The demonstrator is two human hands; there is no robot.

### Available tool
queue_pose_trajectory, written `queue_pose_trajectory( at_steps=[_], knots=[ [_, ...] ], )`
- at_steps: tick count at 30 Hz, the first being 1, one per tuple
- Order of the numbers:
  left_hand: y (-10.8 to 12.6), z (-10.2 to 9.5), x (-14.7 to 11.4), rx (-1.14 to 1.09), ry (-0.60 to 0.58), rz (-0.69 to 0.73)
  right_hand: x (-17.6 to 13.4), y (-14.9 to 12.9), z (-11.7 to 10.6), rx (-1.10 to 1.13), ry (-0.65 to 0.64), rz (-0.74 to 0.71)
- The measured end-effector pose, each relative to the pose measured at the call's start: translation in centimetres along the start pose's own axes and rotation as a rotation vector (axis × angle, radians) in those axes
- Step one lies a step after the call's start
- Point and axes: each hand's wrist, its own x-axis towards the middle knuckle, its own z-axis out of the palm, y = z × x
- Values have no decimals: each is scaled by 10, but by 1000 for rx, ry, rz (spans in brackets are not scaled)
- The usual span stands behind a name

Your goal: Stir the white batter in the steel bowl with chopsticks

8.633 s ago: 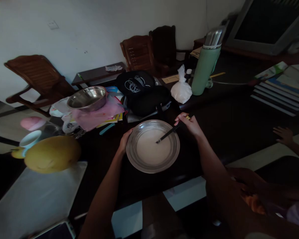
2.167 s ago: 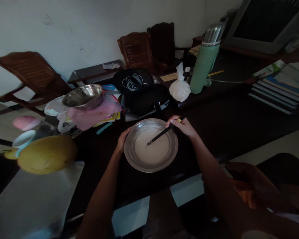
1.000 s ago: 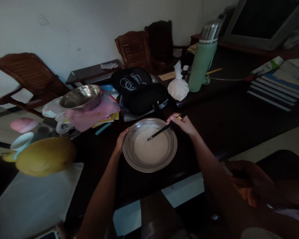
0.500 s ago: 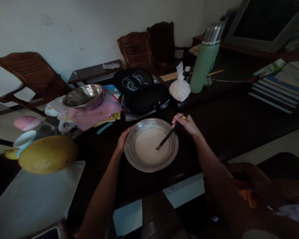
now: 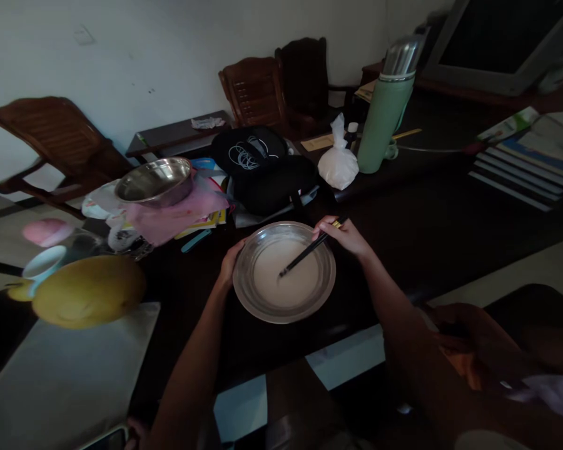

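- Right hand (image 5: 341, 235), one: closed in a pinch, thumb and fingers on the upper part of the black chopsticks, over the bowl's far right rim.
- Left hand (image 5: 229, 262), one: curled around the left side of the bowl, gripping it; the fingertips are hidden from me.
- Counter (image 5: 431, 231), dark, one: carries everything listed below.
- Metal bowl (image 5: 244, 284), wide-rimmed, one: near the counter's front edge, between the two hands.
- Steel basin (image 5: 157, 180), one: to the left, on a pink plastic bag (image 5: 173, 219), well apart from both hands.
- Pale mixture (image 5: 291, 289), one batch: spread across the bowl's bottom. Wet and dry parts look already combined, so I enter that much as done. Smoothness I cannot certify from my end.
- Bag of white powder (image 5: 338, 167), one: twisted closed at the neck, beside the green flask (image 5: 385, 119), touched by neither hand. Whether more is due from it, I cannot tell.
- Black chopsticks, held close together, exact count unclear: slanting down leftward, tips in the mixture. I judge the stirring under way, not finished.
- Pale residue (image 5: 281, 236), traces: on the far inner wall; by my reckoning, left to be worked in.
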Motion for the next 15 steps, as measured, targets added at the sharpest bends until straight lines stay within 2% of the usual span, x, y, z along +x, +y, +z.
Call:
queue_pose_trajectory(
  at_steps=[3,4,5,8,10,13,15],
  knots=[
    [1,1,0,-38,0,-37,0,2,-4,1,170,-4],
    [2,1,0,-42,0,-44,0,2,-5,-7,183,7],
    [2,2,-1,-43,1,-46,0,2,-5,-13,167,21],
    [2,1,0,-39,-3,-38,0,1,-2,-25,1,33],
    [1,0,0,-34,-6,-27,1,1,1,-32,-26,18],
    [-1,-2,1,-35,-22,-26,1,0,-1,-32,124,4],
    [-1,-2,1,-27,-33,-22,1,0,-3,-26,170,32]
  ],
)
